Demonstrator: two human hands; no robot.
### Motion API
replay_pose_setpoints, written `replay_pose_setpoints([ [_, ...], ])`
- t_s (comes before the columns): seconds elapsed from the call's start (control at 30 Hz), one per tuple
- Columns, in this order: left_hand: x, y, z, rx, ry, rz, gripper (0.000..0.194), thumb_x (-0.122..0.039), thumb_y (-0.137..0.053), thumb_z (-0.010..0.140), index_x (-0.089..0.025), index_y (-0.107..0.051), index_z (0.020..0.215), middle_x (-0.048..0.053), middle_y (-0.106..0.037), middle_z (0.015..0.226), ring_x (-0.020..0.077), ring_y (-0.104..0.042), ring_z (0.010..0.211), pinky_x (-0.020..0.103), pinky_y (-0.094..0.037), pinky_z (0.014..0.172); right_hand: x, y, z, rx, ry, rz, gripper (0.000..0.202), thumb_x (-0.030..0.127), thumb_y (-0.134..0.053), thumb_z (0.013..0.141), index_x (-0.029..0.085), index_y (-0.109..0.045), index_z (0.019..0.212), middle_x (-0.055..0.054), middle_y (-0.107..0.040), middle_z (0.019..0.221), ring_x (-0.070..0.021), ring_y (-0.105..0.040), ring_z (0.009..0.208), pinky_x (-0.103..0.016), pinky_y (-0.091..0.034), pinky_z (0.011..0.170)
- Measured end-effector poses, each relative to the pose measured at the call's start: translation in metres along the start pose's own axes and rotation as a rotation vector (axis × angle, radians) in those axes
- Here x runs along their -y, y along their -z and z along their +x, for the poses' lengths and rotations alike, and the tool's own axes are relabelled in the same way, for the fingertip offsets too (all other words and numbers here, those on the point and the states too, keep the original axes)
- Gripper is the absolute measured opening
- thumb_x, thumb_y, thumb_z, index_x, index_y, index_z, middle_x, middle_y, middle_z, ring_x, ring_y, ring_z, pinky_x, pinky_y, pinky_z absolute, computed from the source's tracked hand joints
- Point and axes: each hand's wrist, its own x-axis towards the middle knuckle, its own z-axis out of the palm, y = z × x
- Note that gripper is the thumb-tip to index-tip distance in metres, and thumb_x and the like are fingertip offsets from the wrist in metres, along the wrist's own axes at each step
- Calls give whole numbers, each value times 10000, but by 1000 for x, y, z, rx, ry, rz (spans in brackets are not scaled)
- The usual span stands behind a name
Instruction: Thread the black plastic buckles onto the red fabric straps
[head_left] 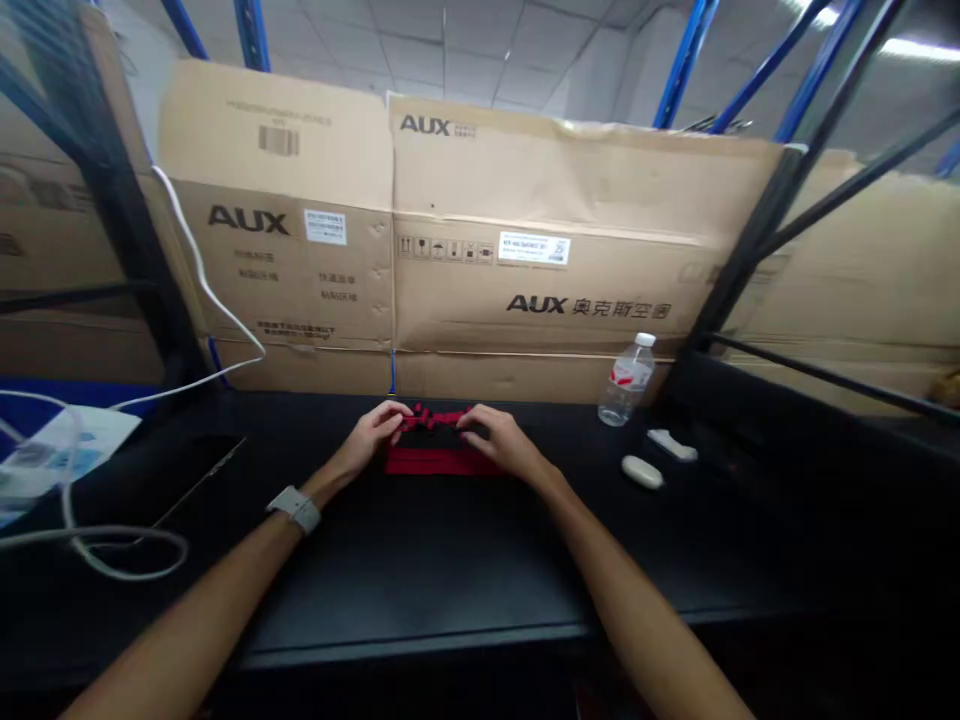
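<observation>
A small, thin red-and-black object (429, 418) lies across the space between my hands, near the back of the black table; its kind is too small to make out. The fingers of my left hand (373, 432) are closed on its left end. At its right end, my right hand (501, 438) has curled fingers gripping it, partly hiding that end. Just in front of it, a flat red strip (431, 462) rests on the table, its right part under or behind my right hand.
Large cardboard boxes (465, 270) wall off the back. To the right are a water bottle (627, 382), a white oval object (642, 472) and a small white piece (672, 445). A white cable (127, 575) and a printed sheet (67, 450) lie at left. Dark rack posts flank the table (420, 570).
</observation>
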Motion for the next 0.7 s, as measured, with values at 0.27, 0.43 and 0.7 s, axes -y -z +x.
replay_pose_setpoints([
  [0.27,-6,1,-5,103,67,171,294,-420,-566,806,-166,-571,954,-50,-445,640,96,-373,548,213,-270,519,-49,59,-26,269,-369,23,151,199,-618,748,143,-668,878,-53,-692,852,-168,-628,780,-274,-476,734],
  [0.43,-3,-1,-5,160,71,262,297,-428,-569,797,-171,-578,945,-28,-496,704,118,-420,604,217,-287,550,-68,70,-39,448,-562,47,216,149,-649,646,148,-689,859,-44,-707,841,-183,-641,799,-283,-480,769],
  [0.7,-3,0,-6,191,46,292,275,-405,-592,800,-168,-599,941,0,-561,806,147,-483,691,243,-346,635,-68,71,-41,487,-568,39,398,-8,-505,588,147,-705,896,-56,-713,928,-185,-639,905,-273,-470,813],
])
